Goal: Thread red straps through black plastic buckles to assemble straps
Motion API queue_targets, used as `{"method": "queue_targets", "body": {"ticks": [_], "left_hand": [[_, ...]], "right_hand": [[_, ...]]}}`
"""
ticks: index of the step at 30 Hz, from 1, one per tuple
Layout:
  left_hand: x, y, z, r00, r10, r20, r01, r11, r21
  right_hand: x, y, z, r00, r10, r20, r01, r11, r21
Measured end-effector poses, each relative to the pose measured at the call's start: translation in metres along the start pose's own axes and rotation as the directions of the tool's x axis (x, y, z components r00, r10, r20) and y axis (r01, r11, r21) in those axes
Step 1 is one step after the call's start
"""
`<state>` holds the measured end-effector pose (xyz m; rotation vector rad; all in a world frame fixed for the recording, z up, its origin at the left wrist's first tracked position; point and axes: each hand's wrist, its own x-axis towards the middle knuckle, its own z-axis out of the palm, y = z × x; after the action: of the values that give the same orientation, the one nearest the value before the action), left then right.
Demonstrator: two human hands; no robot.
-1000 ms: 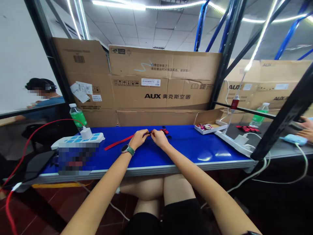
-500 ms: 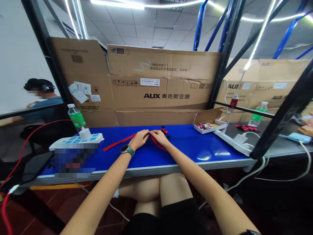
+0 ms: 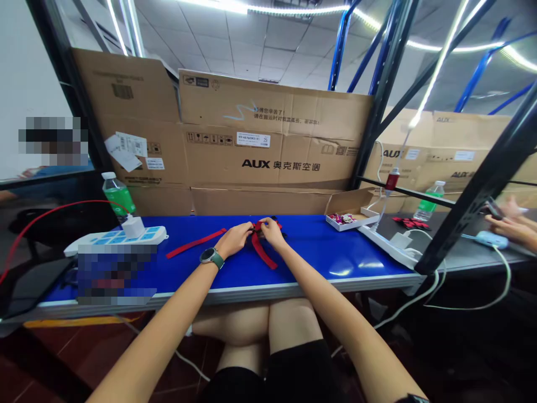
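My left hand (image 3: 236, 239) is closed above the blue table, its fingertips pinching something small and dark at the end of the red ribbon. My right hand (image 3: 272, 232) meets it from the other side, thumb and finger closed on the red ribbon (image 3: 264, 253). One length of that ribbon hangs down and curves toward the front edge. To the left, a straight red ribbon strip (image 3: 195, 243) runs along the table up to my left hand; whether it is the same piece is hidden. Small red and black pieces lie behind my right hand, partly covered.
A white power strip (image 3: 155, 238) with a plugged-in charger (image 3: 133, 226) and a green-labelled bottle (image 3: 117, 193) stand left. Right are an open small box (image 3: 350, 223) with small items and another power strip (image 3: 388, 246). Cardboard (image 3: 268, 162) walls the back. A co-worker's hands (image 3: 512, 224) show far right.
My right hand has lifted and turned slightly, and the ribbon length under it now swings out toward the front. My left hand stays at the same spot. The whole view has shifted a little.
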<state>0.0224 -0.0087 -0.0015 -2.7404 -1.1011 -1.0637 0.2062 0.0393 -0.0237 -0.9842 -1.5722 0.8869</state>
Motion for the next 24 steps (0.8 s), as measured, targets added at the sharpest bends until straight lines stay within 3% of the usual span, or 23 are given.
{"method": "queue_targets", "body": {"ticks": [3, 6, 10, 14, 18, 24], "left_hand": [[0.000, -0.002, 0.002, 1.000, 0.011, 0.021, -0.010, 1.000, -0.022], [0.001, -0.003, 0.004, 0.998, 0.062, -0.003, -0.062, 0.998, -0.019], [0.002, -0.003, 0.004, 0.997, 0.054, -0.054, -0.055, 0.998, -0.012], [0.002, -0.005, 0.003, 0.993, 0.004, -0.119, -0.002, 1.000, 0.016], [0.001, -0.009, 0.002, 0.990, -0.044, -0.134, 0.041, 0.999, -0.022], [0.000, -0.006, 0.000, 0.981, -0.099, -0.166, 0.077, 0.988, -0.136]], "right_hand": [[-0.002, -0.001, 0.002, 0.995, 0.078, 0.055, -0.086, 0.984, 0.157], [-0.005, -0.005, 0.002, 0.989, -0.043, 0.139, 0.020, 0.986, 0.165], [-0.006, -0.010, -0.001, 0.982, -0.172, 0.076, 0.179, 0.979, -0.096], [-0.007, -0.015, -0.003, 0.932, -0.343, 0.117, 0.359, 0.828, -0.432], [-0.009, -0.019, -0.002, 0.894, -0.382, 0.236, 0.448, 0.733, -0.512], [-0.009, -0.018, -0.004, 0.867, -0.399, 0.300, 0.497, 0.634, -0.593]]}}
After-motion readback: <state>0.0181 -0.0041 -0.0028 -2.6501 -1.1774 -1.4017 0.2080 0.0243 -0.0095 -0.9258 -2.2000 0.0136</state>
